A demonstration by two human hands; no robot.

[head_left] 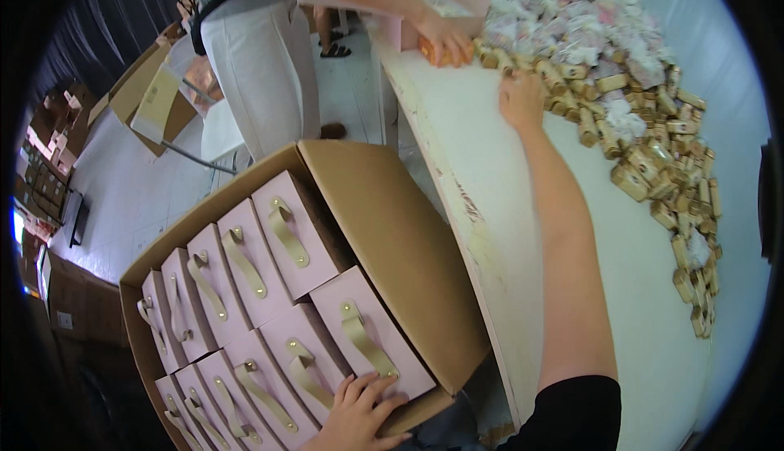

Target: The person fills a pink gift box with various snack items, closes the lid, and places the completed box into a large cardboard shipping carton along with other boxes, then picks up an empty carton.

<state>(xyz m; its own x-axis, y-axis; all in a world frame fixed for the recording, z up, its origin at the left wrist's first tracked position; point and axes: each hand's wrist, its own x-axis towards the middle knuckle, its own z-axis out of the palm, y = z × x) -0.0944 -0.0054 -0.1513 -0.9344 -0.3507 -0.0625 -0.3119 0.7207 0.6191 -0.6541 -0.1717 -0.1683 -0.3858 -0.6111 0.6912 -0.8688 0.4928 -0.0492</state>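
Note:
My left hand (pixel 359 413) lies open, fingers spread, on the lower edge of a pale pink box (pixel 392 333) with a beige strap handle. That box stands with several similar ones in two rows inside a large cardboard carton (pixel 384 214). Stretched across the white table, my right hand (pixel 523 98) curls its fingers around a small gold box (pixel 506 65) at the edge of a pile. The fingertips are partly hidden. Loose gold boxes (pixel 649 169) spread along the table's far right side, beside a heap of clear-wrapped white packets (pixel 563 10).
Across the table corner, a co-worker in light trousers (pixel 260 67) has a hand (pixel 445 39) on an orange item (pixel 433 49). An opened pink box (pixel 469 22) stands beside it. A white chair (pixel 220 128) and open cartons (pixel 135 84) are at left. The table edge (pixel 457 222) runs beside the carton flap.

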